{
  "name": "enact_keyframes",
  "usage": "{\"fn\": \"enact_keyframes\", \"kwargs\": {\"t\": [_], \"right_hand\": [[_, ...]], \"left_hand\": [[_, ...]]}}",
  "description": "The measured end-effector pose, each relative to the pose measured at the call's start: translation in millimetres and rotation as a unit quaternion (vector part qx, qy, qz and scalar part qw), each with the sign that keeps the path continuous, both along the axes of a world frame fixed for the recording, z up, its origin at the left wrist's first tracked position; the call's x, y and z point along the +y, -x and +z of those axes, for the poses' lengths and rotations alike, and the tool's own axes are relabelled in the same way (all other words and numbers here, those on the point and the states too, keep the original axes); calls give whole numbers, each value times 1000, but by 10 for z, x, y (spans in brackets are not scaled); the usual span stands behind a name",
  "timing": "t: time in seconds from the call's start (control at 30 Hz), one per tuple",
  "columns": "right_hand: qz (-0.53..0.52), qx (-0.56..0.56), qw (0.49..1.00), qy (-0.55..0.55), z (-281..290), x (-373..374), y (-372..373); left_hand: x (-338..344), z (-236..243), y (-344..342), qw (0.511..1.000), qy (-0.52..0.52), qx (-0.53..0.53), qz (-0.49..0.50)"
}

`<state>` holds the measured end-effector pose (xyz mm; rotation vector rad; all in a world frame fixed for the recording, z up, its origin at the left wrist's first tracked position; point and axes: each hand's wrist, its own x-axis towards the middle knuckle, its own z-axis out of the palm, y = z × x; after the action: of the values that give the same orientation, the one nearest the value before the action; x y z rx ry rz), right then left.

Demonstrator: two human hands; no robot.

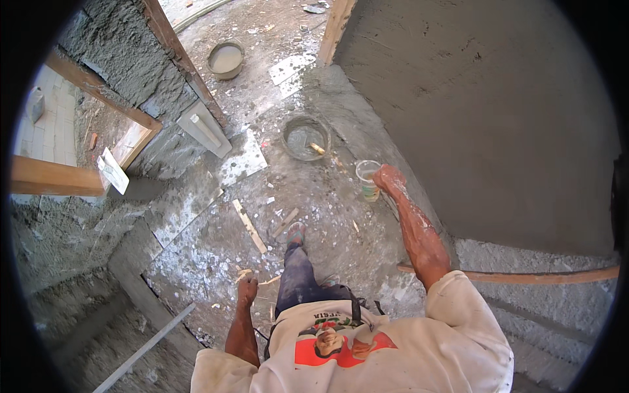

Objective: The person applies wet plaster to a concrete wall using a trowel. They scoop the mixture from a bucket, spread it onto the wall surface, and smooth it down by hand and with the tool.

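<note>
My right hand point(389, 179) is closed on the rim of a clear plastic cup point(368, 188) with coloured print, out in front of the freshly plastered wall on the right. My left hand point(247, 289) hangs low beside my left leg with its fingers curled. A small pale yellowish piece point(244, 272) shows right by that hand; I cannot tell whether it is held or lies on the ground behind. Just beyond the cup, a round bucket point(286, 149) holds grey wet mix, with a yellowish handle point(318, 149) sticking out of it.
Smooth grey plaster point(485, 131) covers the right wall. A second bucket point(225, 76) stands farther off in the opening. A plastering float point(204, 131) leans at the left, near a wooden frame point(56, 175). Wood strips point(249, 226) and white scraps litter the ground. A metal bar point(145, 347) lies lower left.
</note>
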<state>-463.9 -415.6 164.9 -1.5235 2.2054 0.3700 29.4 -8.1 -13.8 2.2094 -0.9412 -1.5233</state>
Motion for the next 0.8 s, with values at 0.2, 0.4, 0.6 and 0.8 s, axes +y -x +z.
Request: {"fn": "enact_keyframes", "kwargs": {"t": [0.2,0.4,0.6,0.8], "right_hand": [[40,29,999,7,246,-865,-269],[-123,-66,990,-12,222,-702,0],[-114,-142,979,94,-644,637,537],[37,12,998,50,-1517,3105,1217]], "left_hand": [[-197,44,-129,1000,10,-3,21],[-442,38,195,998,-10,41,38],[-690,144,266,991,-60,70,-101],[-1248,980,1011,938,-171,96,-285]]}}
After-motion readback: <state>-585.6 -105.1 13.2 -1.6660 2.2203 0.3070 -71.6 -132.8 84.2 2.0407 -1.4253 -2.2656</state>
